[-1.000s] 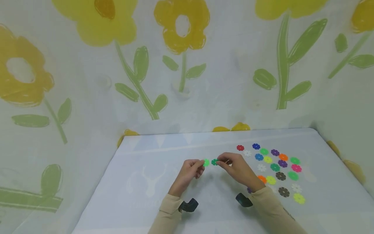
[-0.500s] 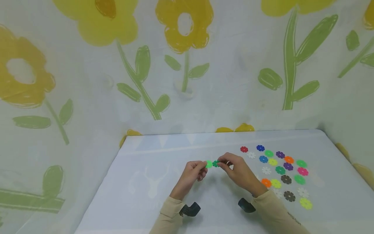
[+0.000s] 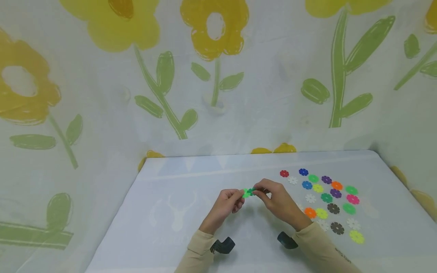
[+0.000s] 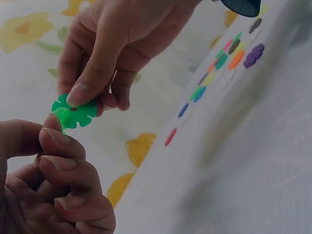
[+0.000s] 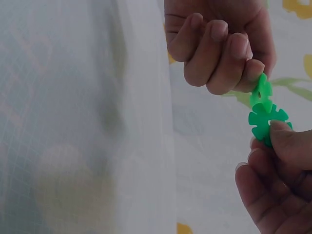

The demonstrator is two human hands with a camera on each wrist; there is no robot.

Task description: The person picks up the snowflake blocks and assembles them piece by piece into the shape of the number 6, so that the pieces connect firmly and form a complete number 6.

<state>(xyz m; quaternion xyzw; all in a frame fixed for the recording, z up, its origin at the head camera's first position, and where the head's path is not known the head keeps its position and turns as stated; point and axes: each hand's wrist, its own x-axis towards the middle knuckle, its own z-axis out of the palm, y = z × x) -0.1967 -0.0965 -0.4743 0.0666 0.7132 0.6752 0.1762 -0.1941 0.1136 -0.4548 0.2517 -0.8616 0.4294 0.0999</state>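
Note:
My left hand pinches a light green notched plastic disc, the flower-shaped kind that slots together, between thumb and forefinger. Opposite it, the right hand pinches a darker green disc of the same kind, thumb lying over its face. The discs meet at their edges, turned at an angle to each other. In the left wrist view the light disc shows nearly edge-on against the darker one. Both hands are raised over the white table, and the left hand's other fingers curl in toward its palm.
Several loose notched discs in many colours lie on the table's right side, among them a red one, a pink one and a brown one. Behind the table stands a flower-printed wall covering.
The gap between the two green discs has closed: the hands have drawn together and the disc edges now meet and overlap. The view has shifted slightly.

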